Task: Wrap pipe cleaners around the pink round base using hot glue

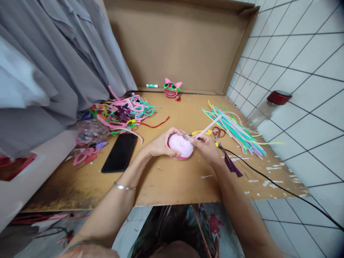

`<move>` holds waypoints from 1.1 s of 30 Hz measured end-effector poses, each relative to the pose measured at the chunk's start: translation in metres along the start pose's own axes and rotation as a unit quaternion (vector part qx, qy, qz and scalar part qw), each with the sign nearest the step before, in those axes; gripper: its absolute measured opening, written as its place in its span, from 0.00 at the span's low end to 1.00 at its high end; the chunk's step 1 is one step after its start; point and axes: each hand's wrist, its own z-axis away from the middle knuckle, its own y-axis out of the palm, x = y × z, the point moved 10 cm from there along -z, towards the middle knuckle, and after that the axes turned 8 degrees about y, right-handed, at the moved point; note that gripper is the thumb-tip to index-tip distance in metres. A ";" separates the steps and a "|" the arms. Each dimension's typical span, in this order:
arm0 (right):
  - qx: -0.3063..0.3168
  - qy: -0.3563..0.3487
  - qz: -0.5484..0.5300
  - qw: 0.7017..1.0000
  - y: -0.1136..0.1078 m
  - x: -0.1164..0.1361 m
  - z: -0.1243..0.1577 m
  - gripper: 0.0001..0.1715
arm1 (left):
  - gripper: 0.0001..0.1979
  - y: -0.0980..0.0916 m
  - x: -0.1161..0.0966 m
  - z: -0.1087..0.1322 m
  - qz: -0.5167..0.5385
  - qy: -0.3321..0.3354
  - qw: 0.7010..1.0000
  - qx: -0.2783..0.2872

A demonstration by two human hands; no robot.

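Observation:
A round ball (180,145) wrapped in pale lilac strips, with a dark pink band at its lower edge, is held above the front middle of the table. My left hand (163,142) is closed round its left side, thumb below and fingers over the top. A small clear patch shows at the ball's upper right. My right hand (205,145) pinches a pale lilac strip (208,127) by the ball's right side; the strip's free end points up and right. Just behind my right hand lies a yellow-handled tool (204,132), partly covered.
Left are a black phone (119,152) and a heap of coloured fuzzy strips (129,109). Right are straight strips (235,129), red-handled scissors (219,132), a purple tassel (231,164), a black cable (258,166) and a jar (264,109). Behind stands a pink-eared figure (171,89) beside a glue stick (152,86).

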 end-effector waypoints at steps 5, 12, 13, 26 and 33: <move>-0.003 -0.006 0.005 1.000 -0.001 0.000 0.000 0.19 | 0.30 -0.003 -0.002 0.001 -0.020 0.006 1.000 -0.004; 0.003 -0.015 0.008 1.000 0.000 0.001 -0.001 0.22 | 0.30 -0.002 -0.002 0.002 -0.022 0.014 1.000 0.001; 0.002 -0.015 0.004 1.000 0.000 0.001 -0.001 0.22 | 0.30 -0.002 -0.003 0.002 -0.029 0.013 0.999 0.002; 0.000 -0.004 0.000 1.000 0.003 0.003 0.002 0.20 | 0.28 -0.004 -0.023 0.004 -0.167 0.048 0.985 0.010; 0.012 -0.016 0.018 1.000 0.004 0.002 0.001 0.23 | 0.26 -0.002 -0.027 0.003 -0.164 0.065 0.984 0.014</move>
